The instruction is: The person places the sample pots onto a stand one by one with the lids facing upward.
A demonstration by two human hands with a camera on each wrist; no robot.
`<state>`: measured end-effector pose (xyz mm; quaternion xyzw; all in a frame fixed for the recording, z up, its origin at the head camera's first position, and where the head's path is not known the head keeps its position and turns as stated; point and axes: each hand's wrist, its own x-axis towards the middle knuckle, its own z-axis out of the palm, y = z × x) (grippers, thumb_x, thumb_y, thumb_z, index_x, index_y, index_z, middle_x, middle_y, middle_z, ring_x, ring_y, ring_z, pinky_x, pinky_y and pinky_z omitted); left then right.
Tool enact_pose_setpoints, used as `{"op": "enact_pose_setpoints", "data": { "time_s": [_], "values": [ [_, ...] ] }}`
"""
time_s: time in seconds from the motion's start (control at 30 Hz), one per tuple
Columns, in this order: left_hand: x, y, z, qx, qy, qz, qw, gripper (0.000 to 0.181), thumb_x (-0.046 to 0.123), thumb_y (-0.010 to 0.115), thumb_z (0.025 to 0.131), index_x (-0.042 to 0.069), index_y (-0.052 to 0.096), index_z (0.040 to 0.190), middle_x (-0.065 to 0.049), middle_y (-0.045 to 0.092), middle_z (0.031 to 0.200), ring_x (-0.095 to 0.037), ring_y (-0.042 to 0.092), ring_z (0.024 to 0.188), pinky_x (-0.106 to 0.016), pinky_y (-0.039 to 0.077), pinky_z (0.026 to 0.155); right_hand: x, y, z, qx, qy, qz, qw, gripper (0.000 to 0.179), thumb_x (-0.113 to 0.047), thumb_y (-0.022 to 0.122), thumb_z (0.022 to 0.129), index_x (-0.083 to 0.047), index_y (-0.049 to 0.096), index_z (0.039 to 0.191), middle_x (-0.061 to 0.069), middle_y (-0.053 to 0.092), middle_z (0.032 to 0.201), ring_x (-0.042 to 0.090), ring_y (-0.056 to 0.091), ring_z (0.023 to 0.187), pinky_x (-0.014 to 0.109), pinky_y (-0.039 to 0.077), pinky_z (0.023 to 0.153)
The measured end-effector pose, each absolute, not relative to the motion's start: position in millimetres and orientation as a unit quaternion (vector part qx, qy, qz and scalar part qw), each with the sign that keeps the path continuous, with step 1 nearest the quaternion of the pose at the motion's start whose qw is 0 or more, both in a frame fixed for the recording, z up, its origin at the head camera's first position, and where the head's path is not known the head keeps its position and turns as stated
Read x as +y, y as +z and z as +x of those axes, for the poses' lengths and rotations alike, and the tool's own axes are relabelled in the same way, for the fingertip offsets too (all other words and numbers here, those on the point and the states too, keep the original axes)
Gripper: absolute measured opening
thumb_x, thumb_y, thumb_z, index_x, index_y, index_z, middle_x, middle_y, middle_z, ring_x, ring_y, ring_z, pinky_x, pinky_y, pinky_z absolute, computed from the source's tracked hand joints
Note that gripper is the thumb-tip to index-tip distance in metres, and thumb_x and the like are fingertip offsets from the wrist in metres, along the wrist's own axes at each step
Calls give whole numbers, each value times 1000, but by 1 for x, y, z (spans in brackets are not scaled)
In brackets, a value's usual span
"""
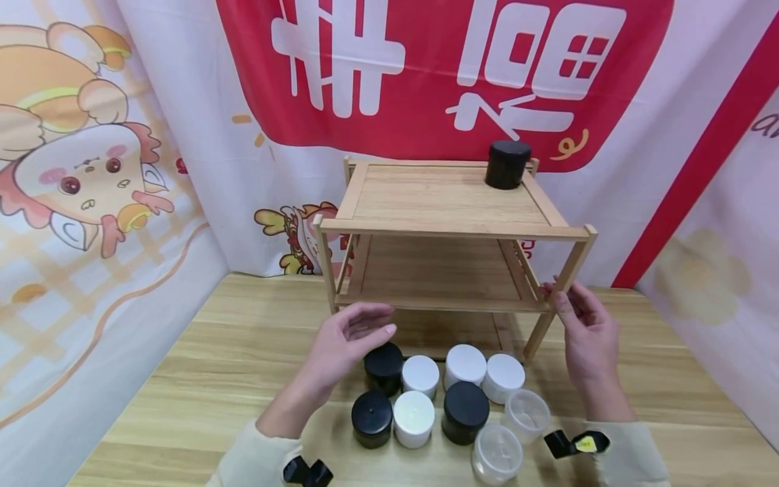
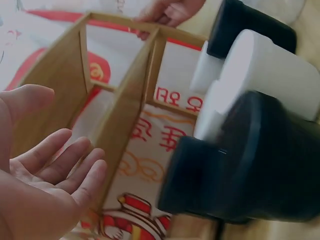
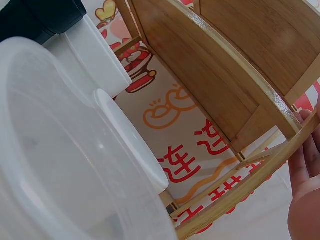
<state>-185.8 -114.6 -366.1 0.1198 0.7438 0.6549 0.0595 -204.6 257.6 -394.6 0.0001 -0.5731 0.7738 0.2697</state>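
A three-tier wooden shelf [image 1: 450, 270] stands on the table. My right hand [image 1: 589, 331] holds its right front leg near the middle tier, fingers behind the wood and thumb in front. In the right wrist view the fingers [image 3: 311, 150] pass behind that leg. My left hand [image 1: 353, 338] is in the air before the shelf's left front, fingers loosely bent and nothing in them. In the left wrist view its palm [image 2: 35, 200] faces up. Just beneath it stands a black lidded jar [image 1: 383, 368]. Another black jar [image 1: 508, 164] sits on the top tier, at the back right.
In front of the shelf are two more black jars [image 1: 372, 418], several white jars [image 1: 465, 365] and two clear jars [image 1: 498, 453], close together. Printed cloth [image 1: 176, 155] hangs behind and along both sides. Wood-grain tabletop [image 1: 243, 358] extends left of the jars.
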Motion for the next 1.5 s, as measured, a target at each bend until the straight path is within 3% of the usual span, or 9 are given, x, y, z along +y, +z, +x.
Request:
{"op": "enact_pose_setpoints", "data": {
  "time_s": [0.33, 0.67, 0.93, 1.27, 1.5],
  "values": [
    [-122, -400, -186, 770, 626, 107, 50, 52, 28, 83, 95, 17, 66, 143, -10, 65, 151, -38, 59, 142, -58, 44, 123, 258, -399, -209, -565, 773, 15, 289, 37, -2, 65, 104, 5, 66, 140, 0, 83, 110, 11, 76, 106, 19, 58, 100],
    [-118, -421, -186, 788, 606, 91, 56, 55, 25, 90, 88, 24, 69, 139, -7, 66, 149, -34, 59, 140, -62, 43, 121, 258, -399, -205, -562, 777, 15, 282, 38, -5, 66, 104, 4, 65, 142, 1, 82, 113, 13, 74, 109, 19, 57, 101],
    [-117, -429, -188, 793, 600, 86, 67, 62, 16, 92, 84, 17, 68, 141, -8, 67, 147, -34, 61, 136, -60, 45, 118, 260, -397, -204, -579, 772, 1, 264, 42, -12, 68, 105, 0, 64, 144, 0, 79, 119, 13, 72, 116, 17, 55, 105],
    [-128, -445, -198, 750, 645, 89, 117, 73, 6, 91, 81, 12, 62, 148, -15, 65, 147, -30, 65, 131, -45, 50, 115, 260, -396, -203, -578, 771, 0, 266, 43, -11, 68, 104, -2, 64, 146, -1, 80, 119, 12, 73, 115, 16, 55, 105],
    [-133, -454, -199, 736, 658, 71, 142, 78, 10, 92, 81, 13, 58, 151, -18, 62, 149, -34, 63, 135, -54, 47, 121, 258, -395, -204, -572, 777, 2, 264, 43, -10, 68, 104, -2, 64, 146, 0, 80, 119, 12, 73, 115, 16, 55, 105]
  ]
}}
